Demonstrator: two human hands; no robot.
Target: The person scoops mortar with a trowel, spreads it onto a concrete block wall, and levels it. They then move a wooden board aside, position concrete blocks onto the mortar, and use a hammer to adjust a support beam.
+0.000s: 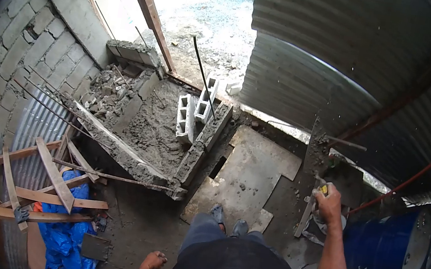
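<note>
Reaching out, right hand [330, 203] grips yellow handle [323, 189]; left hand [154, 261] hangs, curled; can't tell if empty; hands apart

Blue drum [380, 247] near corrugated metal sheeting [298, 91]; blue tarp [65, 243] partly behind wooden slats [54, 174].

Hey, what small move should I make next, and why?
Perhaps bring the yellow-handled tool toward the rough grey mix near the hollow blocks. Your right hand grips the tool, but across the low wall from that mix; nothing shows in your left hand, so it seems free to steady you.
</note>
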